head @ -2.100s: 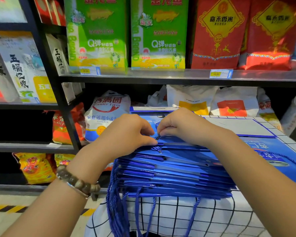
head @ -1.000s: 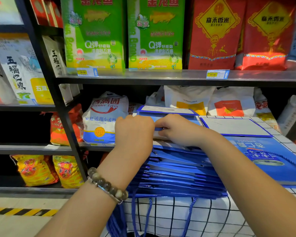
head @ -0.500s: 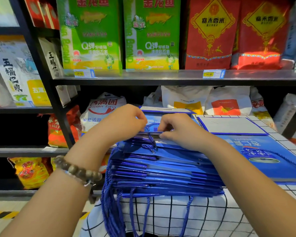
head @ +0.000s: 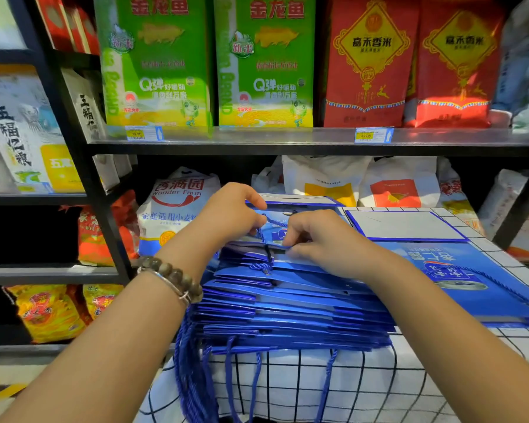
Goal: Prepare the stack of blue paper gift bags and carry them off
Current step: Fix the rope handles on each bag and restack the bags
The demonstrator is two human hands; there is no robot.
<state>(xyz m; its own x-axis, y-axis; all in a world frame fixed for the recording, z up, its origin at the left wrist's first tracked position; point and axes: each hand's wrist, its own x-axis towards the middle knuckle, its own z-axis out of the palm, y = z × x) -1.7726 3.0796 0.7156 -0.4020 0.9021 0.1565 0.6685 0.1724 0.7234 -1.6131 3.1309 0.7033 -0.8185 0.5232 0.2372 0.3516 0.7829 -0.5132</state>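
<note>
We have both hands on top of the stack of blue paper gift bags (head: 287, 315), which lies flat on the checked tabletop (head: 364, 392) at the centre of the frame, its long edge running left to right before us. Our left hand (head: 232, 215) has a narrow grip, fingers curled, it seems, on a cord handle (head: 274, 222). Our right hand (head: 321, 239), just beside it, pinches the edge of the top bag (head: 275, 236). The stack sits directly beneath both grips. The loose cords (head: 193, 361) hang off its lower-left end, nearer the left hand, so we judge that hand should gather them before lifting.
</note>
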